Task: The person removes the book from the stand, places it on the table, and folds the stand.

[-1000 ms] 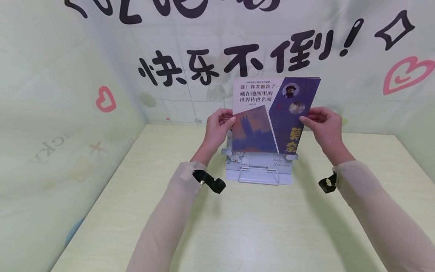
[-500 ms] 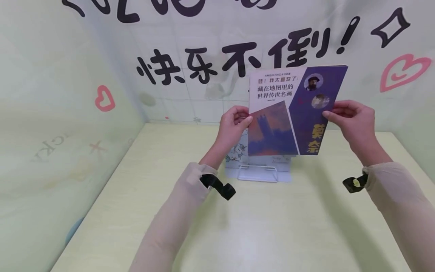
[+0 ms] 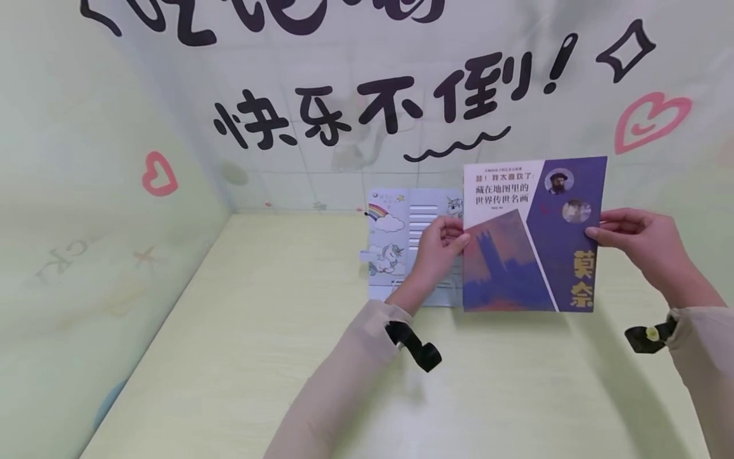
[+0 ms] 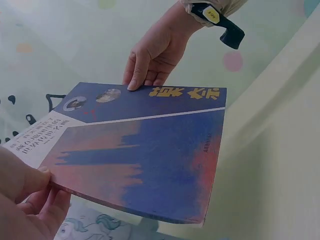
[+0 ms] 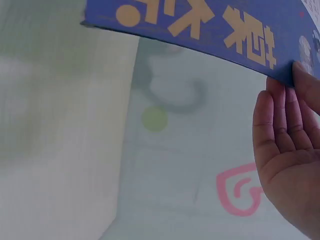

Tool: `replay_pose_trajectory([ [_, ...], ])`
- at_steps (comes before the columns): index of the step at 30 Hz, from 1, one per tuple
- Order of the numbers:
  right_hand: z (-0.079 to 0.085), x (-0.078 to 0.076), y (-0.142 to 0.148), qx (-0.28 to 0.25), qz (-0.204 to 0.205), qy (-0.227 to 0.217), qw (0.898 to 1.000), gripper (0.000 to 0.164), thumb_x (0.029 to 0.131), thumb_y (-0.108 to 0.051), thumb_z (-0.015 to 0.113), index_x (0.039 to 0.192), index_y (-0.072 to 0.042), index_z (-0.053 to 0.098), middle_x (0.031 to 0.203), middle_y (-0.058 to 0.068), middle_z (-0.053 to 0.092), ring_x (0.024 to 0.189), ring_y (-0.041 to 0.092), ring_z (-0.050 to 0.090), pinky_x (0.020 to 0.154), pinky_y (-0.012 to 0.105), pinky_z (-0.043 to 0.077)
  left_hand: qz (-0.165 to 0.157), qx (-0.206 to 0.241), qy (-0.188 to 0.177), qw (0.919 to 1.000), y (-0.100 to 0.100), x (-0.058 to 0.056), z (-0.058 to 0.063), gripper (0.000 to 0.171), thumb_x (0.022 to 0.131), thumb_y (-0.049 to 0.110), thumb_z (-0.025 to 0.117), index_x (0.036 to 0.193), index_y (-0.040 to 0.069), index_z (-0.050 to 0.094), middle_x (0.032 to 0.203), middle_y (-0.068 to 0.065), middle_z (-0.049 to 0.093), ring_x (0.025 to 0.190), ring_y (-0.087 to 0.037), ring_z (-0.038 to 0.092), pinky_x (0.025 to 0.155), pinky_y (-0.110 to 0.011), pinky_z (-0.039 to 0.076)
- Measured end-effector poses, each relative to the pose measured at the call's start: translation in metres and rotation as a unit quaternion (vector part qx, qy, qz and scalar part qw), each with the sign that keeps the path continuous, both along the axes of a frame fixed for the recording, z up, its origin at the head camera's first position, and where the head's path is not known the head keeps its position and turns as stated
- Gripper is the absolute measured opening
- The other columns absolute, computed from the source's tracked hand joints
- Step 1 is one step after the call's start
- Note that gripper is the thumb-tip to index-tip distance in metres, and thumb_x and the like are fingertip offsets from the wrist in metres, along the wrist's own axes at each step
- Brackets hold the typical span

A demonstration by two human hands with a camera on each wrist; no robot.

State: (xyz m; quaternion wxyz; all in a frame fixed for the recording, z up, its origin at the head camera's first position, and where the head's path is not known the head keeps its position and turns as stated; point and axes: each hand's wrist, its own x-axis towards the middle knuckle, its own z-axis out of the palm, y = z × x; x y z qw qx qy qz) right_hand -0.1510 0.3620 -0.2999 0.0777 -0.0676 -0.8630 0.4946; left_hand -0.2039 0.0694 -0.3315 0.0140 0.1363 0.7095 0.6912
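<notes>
L hand [image 3: 434, 255] & R hand [image 3: 645, 245] pinch opp. side edges of rectangular purple-white paper book [image 3: 527, 255], prob. to keep it level, R of upright pale-blue unicorn-print bookstand [image 3: 395, 223].

Purple-and-white book [image 3: 533, 236] — yellow lettering [image 3: 583, 262], pale-blue stand [image 3: 401, 236] — unicorn print [image 3: 385, 255]

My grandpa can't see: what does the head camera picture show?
A left hand and right hand hold a blue-and-white book by its side edges above a pale table. A unicorn stand is partly hidden behind it; black writing marks the backdrop.
</notes>
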Motion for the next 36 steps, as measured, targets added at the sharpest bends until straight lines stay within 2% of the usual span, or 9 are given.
replay_pose_trajectory([
  [5,-0.021,0.007,0.024,0.037,0.014,-0.05,0.998,0.011,0.083,-0.03,0.068,0.091,-0.031,0.061,0.075,-0.019,0.064,0.071,-0.006,0.057,0.074,0.024,0.037,-0.007,-0.035,-0.009,0.9993,0.021,0.015,-0.018,0.018,0.083,-0.004,0.062,0.099,-0.003,0.055,0.087,-0.01,0.061,0.07,-0.011,0.056,0.062,-0.018,0.051],
  [10,-0.042,0.018,0.047,0.048,0.043,-0.073,0.995,0.013,0.084,-0.024,0.067,0.089,-0.03,0.058,0.073,-0.018,0.065,0.069,-0.003,0.059,0.064,0.014,0.042,-0.018,-0.074,-0.01,0.9971,0.037,0.027,-0.037,0.015,0.083,-0.003,0.062,0.096,-0.001,0.054,0.086,-0.01,0.059,0.068,-0.009,0.053,0.06,-0.016,0.048],
  [17,-0.07,0.032,0.07,-0.001,0.079,-0.117,0.99,0.022,0.086,-0.012,0.064,0.086,-0.034,0.058,0.074,-0.009,0.068,0.068,0.006,0.064,0.06,0.014,0.047,-0.037,-0.077,-0.069,0.9939,0.059,0.038,-0.066,0.015,0.081,-0.008,0.062,0.091,0.0,0.053,0.078,-0.005,0.056,0.064,-0.007,0.052,0.055,-0.017,0.05],
  [19,-0.078,0.033,0.074,-0.011,0.084,-0.137,0.987,0.015,0.086,-0.012,0.064,0.089,-0.027,0.061,0.075,-0.006,0.068,0.068,0.008,0.065,0.061,0.017,0.049,-0.035,-0.088,-0.084,0.992,0.064,0.04,-0.073,0.016,0.08,-0.008,0.062,0.089,0.001,0.053,0.076,-0.004,0.055,0.062,-0.007,0.052,0.054,-0.017,0.049],
  [21,-0.086,0.034,0.078,-0.005,0.083,-0.155,0.984,0.012,0.086,-0.014,0.064,0.097,-0.01,0.063,0.076,-0.003,0.068,0.069,0.01,0.065,0.063,0.021,0.052,-0.036,-0.094,-0.102,0.9896,0.068,0.042,-0.079,0.016,0.08,-0.008,0.063,0.088,0.001,0.053,0.073,-0.003,0.054,0.059,-0.008,0.052,0.052,-0.018,0.05],
  [24,-0.094,0.036,0.08,0.011,0.088,-0.186,0.979,0.042,0.087,-0.018,0.063,0.109,0.016,0.052,0.082,0.003,0.068,0.071,0.012,0.065,0.066,0.026,0.054,-0.035,-0.102,-0.141,0.9841,0.072,0.044,-0.086,0.016,0.079,-0.007,0.065,0.084,0.002,0.053,0.067,0.0,0.053,0.053,-0.009,0.051,0.049,-0.02,0.05],
  [26,-0.099,0.038,0.081,0.018,0.091,-0.206,0.974,0.053,0.088,-0.019,0.062,0.113,0.024,0.044,0.085,0.007,0.067,0.072,0.013,0.065,0.067,0.027,0.054,-0.04,-0.107,-0.164,0.9798,0.073,0.045,-0.089,0.016,0.078,-0.007,0.066,0.082,0.002,0.053,0.065,-0.001,0.054,0.05,-0.011,0.052,0.048,-0.021,0.051],
  [30,-0.105,0.041,0.084,0.014,0.101,-0.239,0.966,0.055,0.09,-0.019,0.06,0.115,0.026,0.042,0.087,0.009,0.066,0.073,0.015,0.064,0.067,0.029,0.054,-0.045,-0.129,-0.192,0.9717,0.075,0.046,-0.092,0.017,0.075,-0.007,0.07,0.076,0.001,0.055,0.061,-0.005,0.059,0.049,-0.017,0.058,0.045,-0.022,0.051],
  [36,-0.11,0.044,0.086,-0.003,0.106,-0.269,0.957,0.049,0.09,-0.018,0.059,0.112,0.024,0.047,0.083,0.007,0.067,0.071,0.015,0.064,0.065,0.029,0.054,-0.055,-0.156,-0.205,0.9647,0.074,0.045,-0.09,0.014,0.074,-0.004,0.072,0.072,0.001,0.059,0.057,-0.006,0.06,0.049,-0.017,0.06,0.042,-0.023,0.049],
])
